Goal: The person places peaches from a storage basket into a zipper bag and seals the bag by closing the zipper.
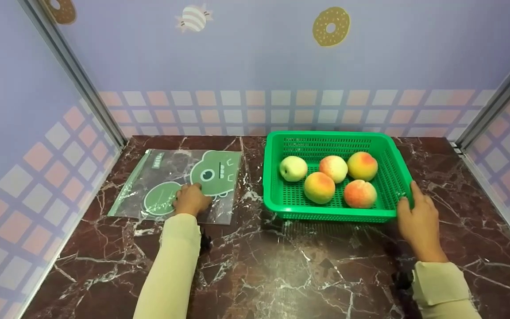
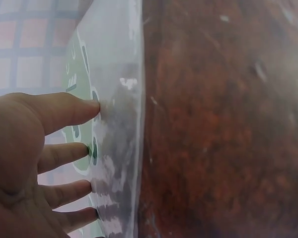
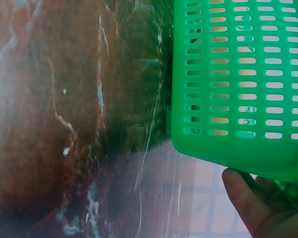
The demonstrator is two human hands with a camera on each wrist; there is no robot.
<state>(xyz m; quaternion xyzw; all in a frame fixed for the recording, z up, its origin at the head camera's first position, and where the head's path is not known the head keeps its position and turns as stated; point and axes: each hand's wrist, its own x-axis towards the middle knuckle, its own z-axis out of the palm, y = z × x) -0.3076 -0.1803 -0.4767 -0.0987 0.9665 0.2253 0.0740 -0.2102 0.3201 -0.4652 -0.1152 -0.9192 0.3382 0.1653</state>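
A clear zip bag (image 1: 213, 179) with a green one-eyed cartoon print lies flat on the left side of the table. My left hand (image 1: 191, 200) rests its fingertips on it; in the left wrist view the fingers (image 2: 64, 156) are spread and nearly straight against the plastic. To the right stands a green plastic basket (image 1: 334, 212) holding several peaches (image 1: 319, 188), spread over its bottom. At the basket's front right corner, my right hand (image 1: 421, 219) grips it, thumb (image 3: 243, 198) at the front and fingers along the side, partly hidden in the right wrist view.
The dark red marbled table (image 1: 281, 274) is enclosed by a patterned back wall (image 1: 255, 57) and side walls. A strip of tabletop separates the bag from the basket, which stands near the back wall.
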